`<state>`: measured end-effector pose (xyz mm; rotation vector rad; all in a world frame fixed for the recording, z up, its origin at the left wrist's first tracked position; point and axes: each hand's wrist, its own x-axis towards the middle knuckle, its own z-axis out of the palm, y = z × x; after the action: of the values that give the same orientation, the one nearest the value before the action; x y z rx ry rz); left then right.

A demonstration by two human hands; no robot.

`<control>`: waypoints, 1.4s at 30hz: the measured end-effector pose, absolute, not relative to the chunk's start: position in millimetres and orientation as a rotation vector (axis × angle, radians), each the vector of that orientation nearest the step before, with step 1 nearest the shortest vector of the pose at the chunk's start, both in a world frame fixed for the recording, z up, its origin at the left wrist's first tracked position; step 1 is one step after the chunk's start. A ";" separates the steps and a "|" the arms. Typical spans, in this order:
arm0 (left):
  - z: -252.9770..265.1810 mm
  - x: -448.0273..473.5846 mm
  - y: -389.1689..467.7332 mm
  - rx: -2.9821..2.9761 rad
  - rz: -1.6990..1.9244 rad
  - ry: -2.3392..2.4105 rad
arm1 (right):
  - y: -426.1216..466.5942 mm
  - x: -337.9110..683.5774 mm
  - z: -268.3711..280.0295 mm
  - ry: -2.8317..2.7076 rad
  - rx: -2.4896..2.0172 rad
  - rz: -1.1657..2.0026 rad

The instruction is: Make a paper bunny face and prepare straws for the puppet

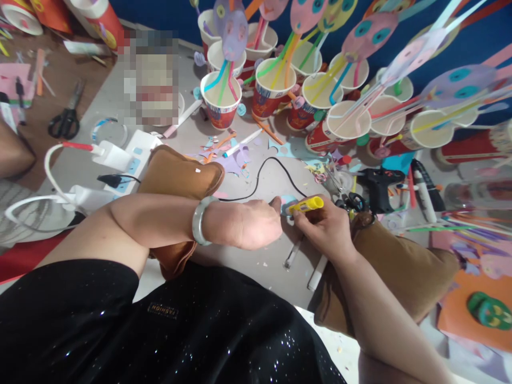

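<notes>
Right hand (326, 226) grips yellow tube (311, 204); left hand (254, 224) beside it, grip unclear; faces (370, 37) beyond it look done, blue piece (286, 200) unfinished!

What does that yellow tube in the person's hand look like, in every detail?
The yellow tube is short and stick-like, plastic by its look, with dark print along its side and a rounded end at picture right. It sits slightly tilted over the grey table, held by the thumb and fingers of the right hand. Its other end points toward a small pale blue piece; whether they touch is unclear.
</notes>
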<state>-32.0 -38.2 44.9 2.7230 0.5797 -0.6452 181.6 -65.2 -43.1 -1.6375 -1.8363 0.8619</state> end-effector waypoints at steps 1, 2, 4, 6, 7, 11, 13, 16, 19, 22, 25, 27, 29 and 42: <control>44.3 -32.6 -38.3 2.738 -0.644 0.572 | -65.7 180.7 -43.3 -1.889 -1.634 0.811; 43.5 -33.2 -38.5 2.755 -0.647 0.559 | -65.9 179.9 -42.9 -1.935 -1.623 0.766; 41.8 -34.4 -38.9 2.787 -0.635 0.524 | -65.2 178.5 -41.0 -2.005 -1.583 0.711; 40.9 -35.0 -39.3 2.793 -0.619 0.508 | -64.1 177.5 -38.5 -2.045 -1.539 0.707; 41.0 -35.0 -39.4 2.789 -0.612 0.505 | -63.6 177.1 -37.4 -2.059 -1.520 0.722; 43.8 -33.4 -38.9 2.778 -0.659 0.505 | -62.9 178.8 -36.2 -2.049 -1.503 0.815; 45.6 -32.5 -38.2 2.766 -0.684 0.514 | -63.0 181.2 -37.8 -1.980 -1.525 0.877; 47.1 -32.0 -37.3 2.732 -0.669 0.537 | -63.1 183.7 -41.2 -1.859 -1.580 0.915; 45.8 -32.3 -37.9 2.698 -0.650 0.552 | -63.0 182.2 -42.3 -1.865 -1.616 0.847; 41.2 -32.5 -40.0 2.674 -0.535 0.628 | -62.1 179.6 -39.7 -1.968 -1.572 0.790; 37.6 -32.2 -41.6 2.708 -0.507 0.651 | -61.2 180.5 -35.4 -1.976 -1.503 0.908; 38.1 -31.9 -41.6 2.738 -0.580 0.599 | -60.9 183.7 -33.4 -1.906 -1.459 1.031; 40.3 -31.6 -40.7 2.752 -0.622 0.565 | -60.5 188.5 -33.4 -1.820 -1.461 1.003; 18.8 -24.7 -8.3 2.500 -0.168 0.764 | -45.6 212.1 -45.4 -2.333 -1.728 -0.420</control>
<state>-24.7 -8.3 18.8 2.4997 0.7643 -0.1676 212.1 -45.6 -45.4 -1.7277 -2.3329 -0.4202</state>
